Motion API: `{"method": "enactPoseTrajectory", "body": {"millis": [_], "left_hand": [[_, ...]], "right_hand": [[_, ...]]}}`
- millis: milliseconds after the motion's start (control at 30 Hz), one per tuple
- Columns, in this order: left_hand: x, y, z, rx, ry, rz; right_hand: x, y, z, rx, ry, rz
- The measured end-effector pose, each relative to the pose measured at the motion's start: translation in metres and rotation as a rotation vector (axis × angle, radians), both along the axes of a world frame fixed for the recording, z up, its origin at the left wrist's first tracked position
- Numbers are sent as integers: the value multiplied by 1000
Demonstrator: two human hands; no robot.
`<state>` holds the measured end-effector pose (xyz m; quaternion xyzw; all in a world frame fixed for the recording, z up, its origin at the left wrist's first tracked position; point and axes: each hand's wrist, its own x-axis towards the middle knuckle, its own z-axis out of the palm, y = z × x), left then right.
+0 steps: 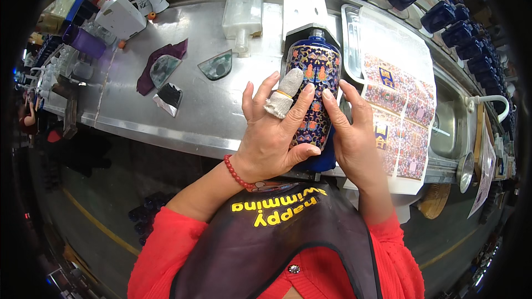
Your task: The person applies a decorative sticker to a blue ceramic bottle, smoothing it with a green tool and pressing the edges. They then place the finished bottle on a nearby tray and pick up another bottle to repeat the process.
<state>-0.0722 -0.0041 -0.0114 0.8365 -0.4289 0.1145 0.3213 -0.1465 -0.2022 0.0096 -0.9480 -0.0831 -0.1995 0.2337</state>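
Apron and sleeves: a dark apron over red sleeves fills the 6 o'clock edge, nearest of all.
Left hand: the left hand, a red bead bracelet at its wrist and a grey cloth wrap on one finger, lies flat along the left flank of the bottle; its grip is a loose, spread-fingered cradle, not a clench.
Right hand: the right hand presses the right flank, fingers pointing to 12 o'clock, grip equally spread and touching.
Bottle: the dark blue ceramic bottle with a floral patterned wrap lies between both palms at the centre, neck towards 12 o'clock, resting on the steel table.
Doing it well: I would judge even, outward smoothing from both sides matters, so the patterned wrap sits without wrinkles or skew.
Sheets: printed patterned decal sheets lie at 3 o'clock, just beside the right hand.
Scraps: a purple cloth and glassy shards sit at 10 o'clock.
Far row: plain dark blue bottles line the 1 o'clock rim.
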Motion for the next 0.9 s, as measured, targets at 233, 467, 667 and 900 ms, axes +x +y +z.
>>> {"method": "enactPoseTrajectory", "body": {"millis": [233,467,667,900], "left_hand": [[0,-2,0,38,-8,7],[0,-3,0,-101,92,-10],[0,-3,-2,8,22,20],[-1,-6,-2,14,9,28]], "right_hand": [[0,1,0,-16,-3,0],[2,2,7,13,21,-12],[5,4,9,-34,2,-27],[7,4,9,-54,-10,-33]]}}
